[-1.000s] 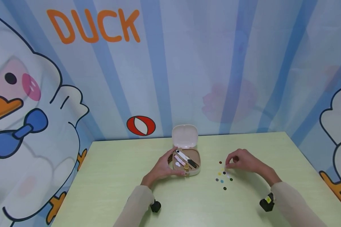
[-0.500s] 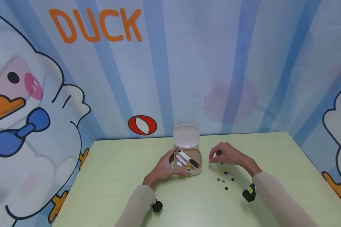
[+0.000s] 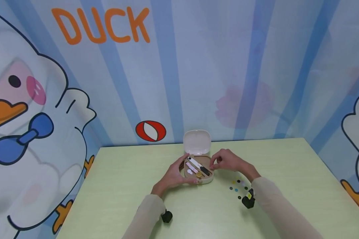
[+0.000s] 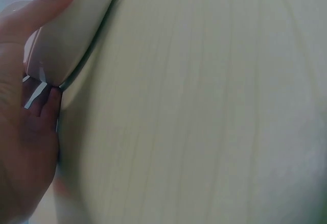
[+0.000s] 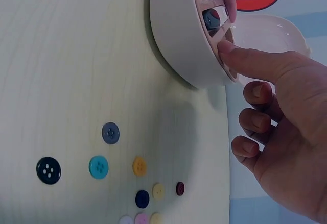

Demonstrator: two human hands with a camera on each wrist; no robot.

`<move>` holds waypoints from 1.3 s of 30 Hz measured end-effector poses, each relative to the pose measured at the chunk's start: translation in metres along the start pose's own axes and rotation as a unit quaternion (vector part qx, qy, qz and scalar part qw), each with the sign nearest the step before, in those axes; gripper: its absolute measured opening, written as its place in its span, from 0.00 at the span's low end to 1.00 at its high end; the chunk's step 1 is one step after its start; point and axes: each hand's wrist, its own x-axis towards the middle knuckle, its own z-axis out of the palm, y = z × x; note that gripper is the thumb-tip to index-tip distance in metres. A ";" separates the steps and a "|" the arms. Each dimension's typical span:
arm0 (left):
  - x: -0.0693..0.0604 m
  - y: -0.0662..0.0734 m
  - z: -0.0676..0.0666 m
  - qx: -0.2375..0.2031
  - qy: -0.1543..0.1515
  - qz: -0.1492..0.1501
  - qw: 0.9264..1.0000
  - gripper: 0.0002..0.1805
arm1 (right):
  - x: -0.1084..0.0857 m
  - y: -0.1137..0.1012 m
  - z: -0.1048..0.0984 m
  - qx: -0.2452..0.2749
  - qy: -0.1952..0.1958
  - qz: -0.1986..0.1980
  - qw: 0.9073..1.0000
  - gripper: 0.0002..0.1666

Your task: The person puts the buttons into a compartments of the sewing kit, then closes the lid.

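The backdrop reads DUCK; the left hand grips the open case on the table; the right hand is at its rim, index fingertip hidden; I can't tell if it's pinching anything.

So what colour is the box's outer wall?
The outer wall is off-white, clearest in the right wrist view.

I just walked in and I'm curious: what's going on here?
A person's left hand grips a small case on the table, its lid standing open. The right hand is at the case's right edge; whether it pinches anything is hidden. A white-and-black tool lies inside, and loose buttons lie on the table, toward the person's right.
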 end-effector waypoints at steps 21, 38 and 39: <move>0.000 0.002 0.001 -0.010 -0.002 0.009 1.000 0.65 | -0.001 0.003 0.007 -0.013 0.016 0.001 1.000 0.05; -0.003 0.006 -0.001 -0.011 0.000 0.014 1.000 0.64 | -0.040 0.009 -0.008 -0.004 0.063 0.021 0.998 0.19; -0.003 0.006 -0.001 -0.013 0.000 0.016 1.000 0.64 | -0.044 0.010 -0.009 -0.006 0.063 0.023 0.998 0.19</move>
